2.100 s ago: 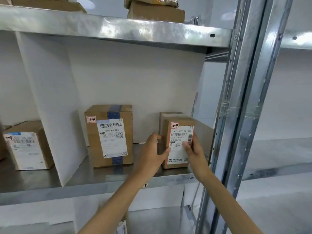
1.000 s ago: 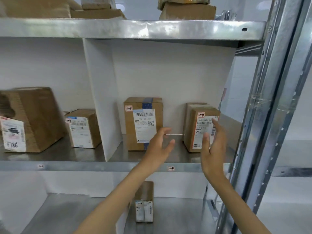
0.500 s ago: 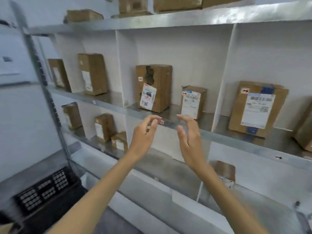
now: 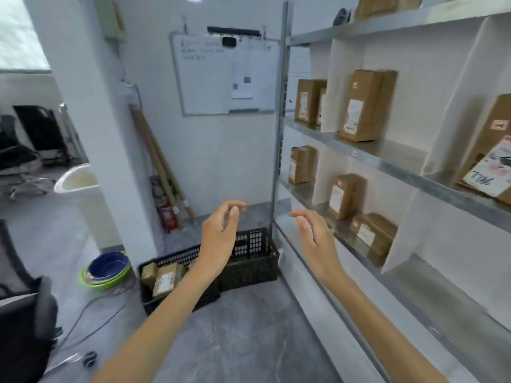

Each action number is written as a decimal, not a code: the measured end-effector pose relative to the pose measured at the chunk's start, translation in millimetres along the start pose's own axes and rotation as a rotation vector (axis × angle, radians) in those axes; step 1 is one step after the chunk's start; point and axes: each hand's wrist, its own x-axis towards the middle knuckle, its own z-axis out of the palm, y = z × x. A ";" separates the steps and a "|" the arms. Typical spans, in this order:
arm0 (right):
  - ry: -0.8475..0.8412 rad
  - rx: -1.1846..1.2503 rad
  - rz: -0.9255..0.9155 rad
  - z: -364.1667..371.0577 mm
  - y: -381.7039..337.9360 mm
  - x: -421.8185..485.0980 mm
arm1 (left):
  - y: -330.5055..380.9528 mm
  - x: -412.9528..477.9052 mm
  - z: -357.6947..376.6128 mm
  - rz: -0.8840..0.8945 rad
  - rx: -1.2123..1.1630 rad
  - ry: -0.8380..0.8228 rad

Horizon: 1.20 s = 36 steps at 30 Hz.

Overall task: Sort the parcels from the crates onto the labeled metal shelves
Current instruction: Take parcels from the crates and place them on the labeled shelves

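Both my hands are raised in front of me and hold nothing. My left hand [image 4: 221,233] has loosely curled fingers and hangs above a black plastic crate [image 4: 249,269] on the floor. A few brown parcels [image 4: 163,279] lie in the crate's left part. My right hand [image 4: 315,239] is relaxed, level with the lower shelf. The metal shelves [image 4: 392,158] run along the right, with white dividers and several brown labeled parcels [image 4: 365,106] standing in the compartments.
A steel shelf post [image 4: 278,134] rises just behind the crate. A whiteboard [image 4: 224,76] hangs on the far wall, with cardboard tubes [image 4: 160,167] and a fire extinguisher [image 4: 168,214] below. Stacked bowls [image 4: 107,268] and a cable lie on the floor at left, beside a dark chair [image 4: 25,322].
I let go of the parcel on the shelf and drew both hands back. My view swung left from the shelf compartments to the black crate on the floor.
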 end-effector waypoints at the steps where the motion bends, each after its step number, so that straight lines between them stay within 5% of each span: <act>1: -0.043 0.021 0.003 15.9 -0.3 5.9 | -9.2 0.2 -15.0 -0.020 0.016 0.050; 10: -0.323 0.108 -0.031 141.7 12.2 61.6 | -80.9 8.9 -101.8 -0.125 0.093 0.336; 23: -0.619 0.165 -0.021 252.8 84.8 187.9 | -189.5 112.3 -132.2 -0.372 0.211 0.399; 36: -0.800 0.232 0.140 348.6 124.7 221.0 | -279.4 149.9 -164.5 -0.525 0.241 0.455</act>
